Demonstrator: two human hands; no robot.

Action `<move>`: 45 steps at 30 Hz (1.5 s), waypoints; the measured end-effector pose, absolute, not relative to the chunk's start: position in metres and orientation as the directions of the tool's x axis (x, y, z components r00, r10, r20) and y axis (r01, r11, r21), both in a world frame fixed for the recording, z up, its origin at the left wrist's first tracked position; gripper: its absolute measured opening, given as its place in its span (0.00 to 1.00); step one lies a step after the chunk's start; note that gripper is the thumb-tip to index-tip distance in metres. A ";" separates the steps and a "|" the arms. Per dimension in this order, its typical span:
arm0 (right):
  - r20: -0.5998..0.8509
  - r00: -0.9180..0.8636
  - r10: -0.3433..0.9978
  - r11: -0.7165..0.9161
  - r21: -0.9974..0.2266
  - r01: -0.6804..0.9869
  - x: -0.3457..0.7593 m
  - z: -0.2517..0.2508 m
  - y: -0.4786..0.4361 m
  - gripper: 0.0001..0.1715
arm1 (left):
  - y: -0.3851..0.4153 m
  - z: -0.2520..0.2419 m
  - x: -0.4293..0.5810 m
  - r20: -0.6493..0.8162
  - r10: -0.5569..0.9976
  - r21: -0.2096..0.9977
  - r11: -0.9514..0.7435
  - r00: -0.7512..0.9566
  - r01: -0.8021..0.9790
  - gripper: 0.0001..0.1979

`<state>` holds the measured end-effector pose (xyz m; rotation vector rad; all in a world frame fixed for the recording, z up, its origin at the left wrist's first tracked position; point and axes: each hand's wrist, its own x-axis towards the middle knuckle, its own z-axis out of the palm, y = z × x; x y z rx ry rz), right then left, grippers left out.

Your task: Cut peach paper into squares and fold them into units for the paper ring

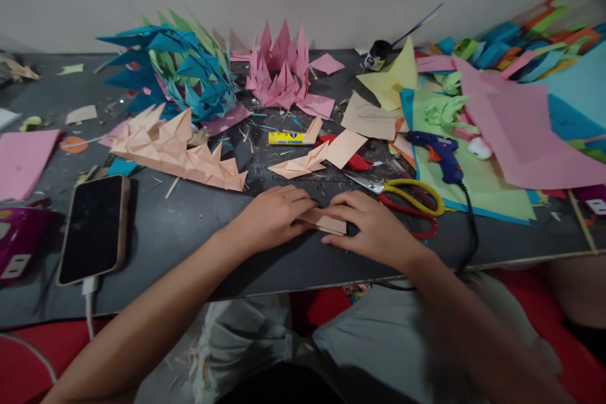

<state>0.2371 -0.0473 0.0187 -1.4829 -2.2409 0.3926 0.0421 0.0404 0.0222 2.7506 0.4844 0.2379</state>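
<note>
A folded strip of peach paper (326, 221) lies low over the dark table near its front edge. My left hand (279, 214) presses on its left end with the fingers together, and my right hand (367, 224) grips its right end between thumb and fingers. Just beyond the hands are a folded peach piece (300, 164), a flat peach square (346, 148) and a yellow glue stick (285, 138). Scissors (416, 197) with yellow and red handles lie right of my right hand. A joined row of peach folded points (175, 148) sits to the left.
Charging phone (93, 227) at left; blue glue gun (440, 154) with cable at right, on paper sheets (530, 120). Blue-green (189, 69) and pink (280, 69) folded-paper rings stand at the back, near a black jar (377, 55) holding a brush. Paper scraps surround them.
</note>
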 end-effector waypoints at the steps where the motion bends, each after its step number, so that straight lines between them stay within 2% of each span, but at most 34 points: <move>1: 0.186 -0.343 0.921 0.390 -0.466 0.794 0.234 0.019 -0.046 0.16 | 0.040 0.021 0.043 0.112 0.362 0.355 -0.884 0.926 0.303 0.07; 3: 0.184 -0.336 0.923 0.383 -0.472 0.794 0.228 0.019 -0.043 0.10 | 0.038 0.019 0.045 0.126 0.385 0.370 -0.873 0.914 0.317 0.06; 6: 0.193 -0.276 0.942 0.337 -0.515 0.788 0.224 0.017 -0.042 0.11 | 0.035 0.018 0.048 0.171 0.496 0.414 -0.820 0.851 0.395 0.10; 9: 0.216 -0.069 0.974 0.203 -0.695 0.689 0.222 0.015 -0.046 0.07 | 0.032 0.020 0.050 0.175 0.660 0.502 -0.698 0.731 0.510 0.18; 11: 0.179 0.082 0.980 0.103 -0.821 0.562 0.221 0.015 -0.049 0.05 | 0.032 0.022 0.050 0.119 0.725 0.591 -0.601 0.679 0.538 0.14; 14: 0.057 0.160 0.985 -0.012 -0.915 0.403 0.220 0.017 -0.050 0.09 | 0.033 0.026 0.050 0.050 0.752 0.709 -0.490 0.657 0.508 0.15; 17: 0.013 0.173 0.985 -0.055 -0.921 0.385 0.222 0.018 -0.048 0.13 | 0.032 0.029 0.050 0.011 0.712 0.735 -0.482 0.702 0.477 0.15; 21: 0.077 0.157 0.985 -0.028 -0.815 0.578 0.226 0.012 -0.043 0.14 | 0.028 0.029 0.052 -0.045 0.685 0.650 -0.532 0.727 0.542 0.15; 26: 0.208 0.061 0.976 0.043 -0.460 0.887 0.223 0.000 -0.042 0.13 | 0.026 0.023 0.054 0.008 0.751 0.392 -0.610 0.660 0.689 0.13; 30: 0.307 -0.012 0.952 0.083 -0.220 0.972 0.218 -0.003 -0.046 0.12 | 0.024 0.016 0.054 0.143 0.721 0.250 -0.689 0.677 0.681 0.07; 32: 0.332 -0.085 0.939 0.152 -0.179 0.972 0.218 -0.003 -0.048 0.12 | 0.023 0.013 0.053 0.210 0.681 0.208 -0.732 0.701 0.649 0.07; 35: 0.339 -0.210 0.917 0.285 -0.188 0.940 0.221 -0.002 -0.052 0.13 | 0.021 0.012 0.052 0.249 0.626 0.167 -0.779 0.739 0.604 0.08; 40: 0.353 -0.323 0.878 0.411 -0.211 0.887 0.229 -0.002 -0.053 0.13 | 0.022 0.015 0.049 0.233 0.547 0.138 -0.837 0.804 0.530 0.09; 45: 0.445 -0.479 0.757 0.584 -0.131 0.801 0.239 0.000 -0.047 0.15 | 0.027 0.020 0.043 0.181 0.354 0.181 -0.929 0.917 0.323 0.11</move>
